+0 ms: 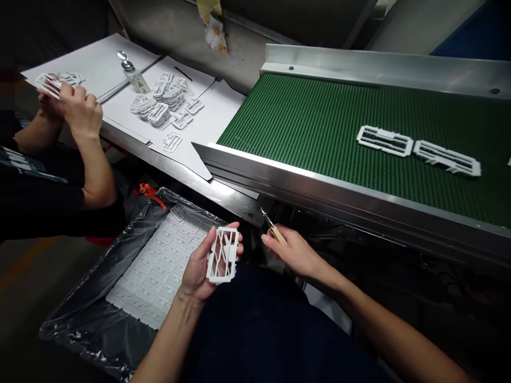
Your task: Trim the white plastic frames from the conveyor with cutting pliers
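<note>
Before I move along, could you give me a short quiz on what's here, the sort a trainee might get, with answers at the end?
1. Which of the camera wearer's hands holds a white frame: (a) right or (b) left?
2. True or false: their right hand is empty.
3. Where does the bottle with the metal top stand?

Key:
1. b, the left hand.
2. False; it holds a pale-handled tool.
3. On white paper, beside a pile of white frames.
</note>
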`<state>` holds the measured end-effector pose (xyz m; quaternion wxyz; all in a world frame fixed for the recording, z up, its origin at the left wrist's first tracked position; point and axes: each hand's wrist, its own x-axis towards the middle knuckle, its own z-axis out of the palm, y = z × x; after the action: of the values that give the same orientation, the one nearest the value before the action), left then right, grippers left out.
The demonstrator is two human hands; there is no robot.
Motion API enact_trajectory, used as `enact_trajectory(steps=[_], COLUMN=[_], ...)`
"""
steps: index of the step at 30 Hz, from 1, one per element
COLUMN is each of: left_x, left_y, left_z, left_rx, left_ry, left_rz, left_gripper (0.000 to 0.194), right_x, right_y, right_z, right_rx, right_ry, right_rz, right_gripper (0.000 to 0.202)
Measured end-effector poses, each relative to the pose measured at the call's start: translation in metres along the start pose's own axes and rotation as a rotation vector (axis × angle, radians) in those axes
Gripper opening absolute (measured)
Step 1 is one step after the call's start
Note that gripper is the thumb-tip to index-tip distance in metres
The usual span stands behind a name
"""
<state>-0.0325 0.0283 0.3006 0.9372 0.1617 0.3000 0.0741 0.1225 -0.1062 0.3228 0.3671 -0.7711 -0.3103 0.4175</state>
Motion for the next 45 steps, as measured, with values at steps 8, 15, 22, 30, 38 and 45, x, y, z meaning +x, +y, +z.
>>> enact_trajectory(steps=[8,15,22,30,38,45], left_x=[0.013,0.016,0.024,0.010,0.012,0.014], left_y=[0.002,-0.001,-0.009,0.004,0.009,0.014], left_z=[0.001,0.002,0.006,0.004,0.001,0.000], left_rx=[-0.016,-0.002,0.147,0.180,0.123,-0.009], left_ry=[-0.017,0.039,0.245,0.256,0.238,0.213], left_rz=[0.069,0.081,0.275,0.288,0.224,0.111], left_gripper=[0.038,0.036,0.033,0.021,0.015,0.037], right_x=[-0.019,-0.025,-0.013,-0.003,-0.004,-0.005], right_y=[-0.002,-0.013,-0.020,0.006,0.012,0.012], right_z=[0.047,0.058,0.071,0.055,0.060,0.062], right_rx=[0.361,0.197,0.041,0.668,0.661,0.391], right_ry=[-0.053,0.153,0.223,0.135,0.094,0.263], right_rz=[0.025,0.004,-0.199,0.009,-0.075,-0.106], right_gripper=[0.010,0.018,0.031,0.022,0.018,0.012])
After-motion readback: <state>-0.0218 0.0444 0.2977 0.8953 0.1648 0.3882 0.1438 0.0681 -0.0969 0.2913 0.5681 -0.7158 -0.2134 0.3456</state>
